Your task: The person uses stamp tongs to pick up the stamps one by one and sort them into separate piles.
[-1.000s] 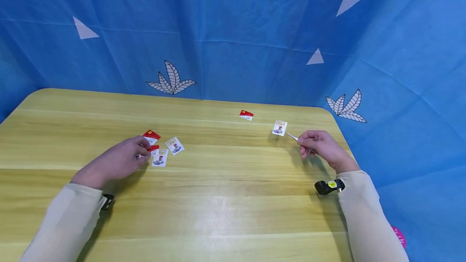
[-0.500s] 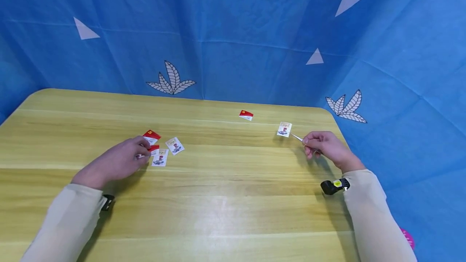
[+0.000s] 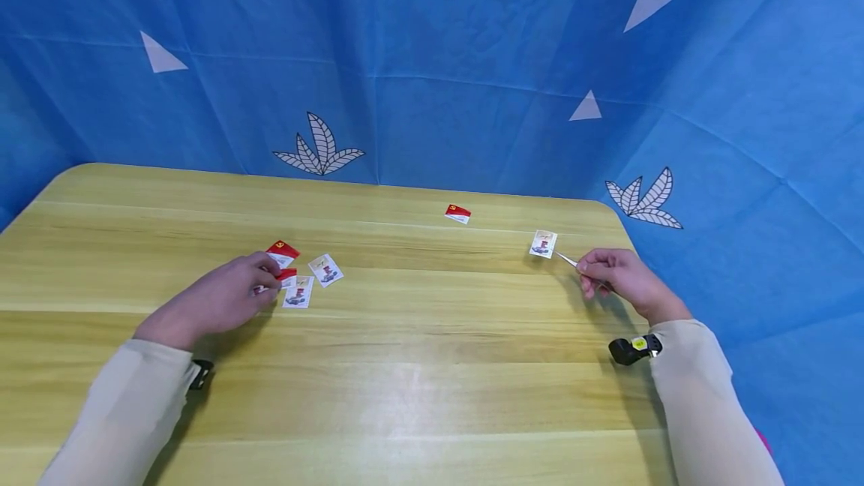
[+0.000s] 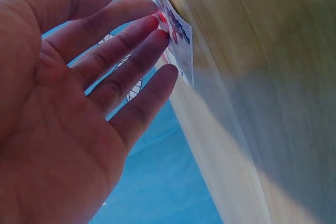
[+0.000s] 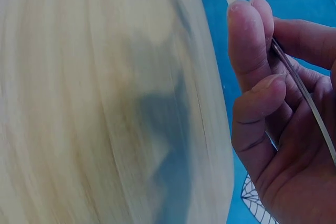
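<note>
At the table's right side my right hand [image 3: 624, 283] pinches a pair of metal tweezers [image 3: 565, 259]. A small white picture stamp [image 3: 543, 244] hangs at their tip, just above the table with its shadow below. In the right wrist view the shank of the tweezers [image 5: 310, 95] runs across the palm. On the left my left hand [image 3: 216, 302] rests over a loose group of stamps, fingers extended in its wrist view. Two red-topped stamps [image 3: 283, 248] lie partly under its fingertips. A white picture stamp [image 3: 298, 292] and another white stamp [image 3: 326, 270] lie beside them.
A lone red-and-white stamp [image 3: 458, 214] lies near the back edge of the wooden table [image 3: 405, 366]. A blue patterned cloth [image 3: 459, 36] hangs behind and to the right of it. The table's right edge runs close to my right hand.
My right hand, the tweezers and the stamp at their tip have moved right and slightly nearer to me. The left hand and the stamps beside it have stayed in place.
</note>
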`<state>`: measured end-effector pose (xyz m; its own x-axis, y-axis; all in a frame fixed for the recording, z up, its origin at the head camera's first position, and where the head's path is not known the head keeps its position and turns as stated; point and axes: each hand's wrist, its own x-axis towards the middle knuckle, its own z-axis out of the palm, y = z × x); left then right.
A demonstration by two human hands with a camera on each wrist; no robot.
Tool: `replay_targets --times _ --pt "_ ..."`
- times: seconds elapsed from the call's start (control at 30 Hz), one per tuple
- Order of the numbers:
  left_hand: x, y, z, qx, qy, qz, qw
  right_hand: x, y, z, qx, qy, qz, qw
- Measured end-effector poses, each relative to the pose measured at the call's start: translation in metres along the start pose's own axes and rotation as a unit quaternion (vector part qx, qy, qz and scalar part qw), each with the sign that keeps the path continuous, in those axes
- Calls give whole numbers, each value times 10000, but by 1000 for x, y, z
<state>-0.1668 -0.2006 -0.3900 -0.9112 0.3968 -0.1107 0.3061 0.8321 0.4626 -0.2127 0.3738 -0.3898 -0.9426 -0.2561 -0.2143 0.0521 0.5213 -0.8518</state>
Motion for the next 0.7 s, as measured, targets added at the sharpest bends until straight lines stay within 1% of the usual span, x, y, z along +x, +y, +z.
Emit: replay_targets --times 0.1,0.23,0.33,0.5,0.6,0.7 --pt "0 0 1 -26 -20 -58 10000 -2 1 -2 -26 41 -18 10000" --pt "0 0 1 19 -27 -58 10000 -8 2 -6 -74 155 7 9999" --pt "0 0 1 38 -44 -60 10000 -12 4 -10 -142 230 108 9996" --pt "-1 0 1 97 -30 0 9999 -18 8 -16 -259 227 286 9990" --pt "-2 -1 1 150 2 49 9999 -20 11 -19 -371 229 291 9986" --pt "-3 -1 1 130 0 19 9999 -22 13 -21 -455 262 268 9983"
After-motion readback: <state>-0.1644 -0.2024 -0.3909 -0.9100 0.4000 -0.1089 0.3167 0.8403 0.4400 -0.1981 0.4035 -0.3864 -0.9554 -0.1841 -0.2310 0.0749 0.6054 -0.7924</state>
